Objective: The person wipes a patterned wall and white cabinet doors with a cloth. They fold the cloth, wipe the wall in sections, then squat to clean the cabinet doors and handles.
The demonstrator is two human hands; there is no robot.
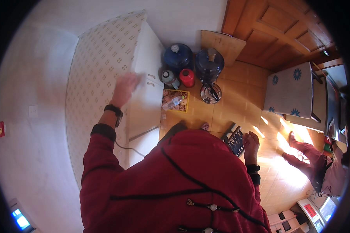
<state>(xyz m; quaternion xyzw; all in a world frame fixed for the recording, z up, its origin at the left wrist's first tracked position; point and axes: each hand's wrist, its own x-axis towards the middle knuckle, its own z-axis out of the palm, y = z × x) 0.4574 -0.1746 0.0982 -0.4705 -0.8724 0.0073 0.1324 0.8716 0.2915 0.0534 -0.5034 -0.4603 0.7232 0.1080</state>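
Observation:
My left hand [127, 87] is blurred, over the edge of a white cabinet [147, 107] where its patterned covering [96, 72] meets the white doors. Two small door handles [151, 80] sit just to the right of its fingers. The blur hides whether the hand holds anything. Down at my right side hangs my right hand [251, 143], fingers loosely bent and apart, with nothing visible in it. In the picture a dark openwork plastic basket [236, 142] appears just left of that hand, lower down on the floor; my red jacket [189, 163] hides part of it.
Two blue water jugs [178, 58], a red bottle [187, 78] and a grey bottle [169, 78] stand by the wall. A yellow crate [188, 102] holds a plastic bottle. Nearby are a round metal container [211, 93], a cloth-covered table [288, 90] and another person's legs [302, 157].

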